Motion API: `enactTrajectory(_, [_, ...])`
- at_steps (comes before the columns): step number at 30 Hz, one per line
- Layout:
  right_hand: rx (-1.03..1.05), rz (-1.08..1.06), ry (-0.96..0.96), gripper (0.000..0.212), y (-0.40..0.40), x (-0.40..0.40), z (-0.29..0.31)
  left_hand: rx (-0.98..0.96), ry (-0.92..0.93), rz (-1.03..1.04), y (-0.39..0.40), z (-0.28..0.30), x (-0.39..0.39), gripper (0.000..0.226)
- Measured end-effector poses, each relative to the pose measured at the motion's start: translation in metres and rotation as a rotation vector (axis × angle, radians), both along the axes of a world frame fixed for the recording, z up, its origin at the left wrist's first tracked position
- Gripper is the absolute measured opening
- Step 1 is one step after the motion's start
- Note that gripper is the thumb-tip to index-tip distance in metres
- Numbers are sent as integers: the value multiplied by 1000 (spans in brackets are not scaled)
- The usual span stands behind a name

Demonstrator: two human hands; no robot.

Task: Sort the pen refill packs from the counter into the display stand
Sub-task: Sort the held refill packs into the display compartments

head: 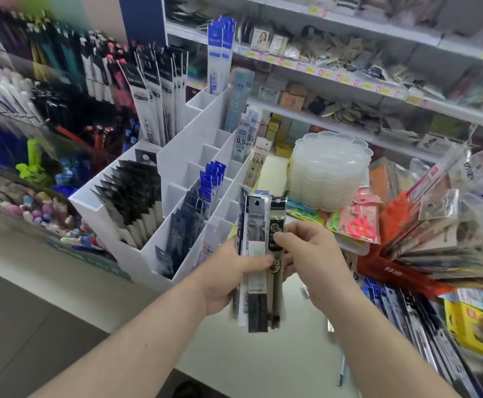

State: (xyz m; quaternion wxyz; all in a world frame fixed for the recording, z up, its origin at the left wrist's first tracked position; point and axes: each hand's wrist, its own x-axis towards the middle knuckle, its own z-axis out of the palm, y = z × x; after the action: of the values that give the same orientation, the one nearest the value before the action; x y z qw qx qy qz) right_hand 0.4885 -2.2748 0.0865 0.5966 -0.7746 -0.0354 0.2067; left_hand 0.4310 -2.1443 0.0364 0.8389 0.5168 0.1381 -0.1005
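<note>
Refill packs (pixel 259 254) stand upright at lower centre of the frame, long axis running vertical. My left hand (pixel 223 278) grips the bundle low down, while my right hand (pixel 306 254) pinches the black pack at its front. I judge the white display stand (pixel 177 156) lies up and left, nearer my left hand, with slots opening upward.

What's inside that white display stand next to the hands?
The white display stand has divided slots holding upright refill packs: black-topped packs on the left, blue-topped packs in the middle. Several slots look empty; the packs' lower ends are hidden by the dividers.
</note>
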Motion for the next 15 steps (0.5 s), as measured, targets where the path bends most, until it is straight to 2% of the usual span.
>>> enactTrajectory(3, [90,-57,-33,28,2,-2,-2,23,28,24,5,5,0,34])
enactTrajectory(5, [155,-110,-35,23,0,-1,-2,35,47,64,8,9,-1,23])
enactTrajectory(10, [195,-140,-34,12,-4,-3,2,115,75,167,11,9,0,27])
enactTrajectory(15, [161,-144,-147,7,-2,1,2,268,61,207,12,16,-3,40])
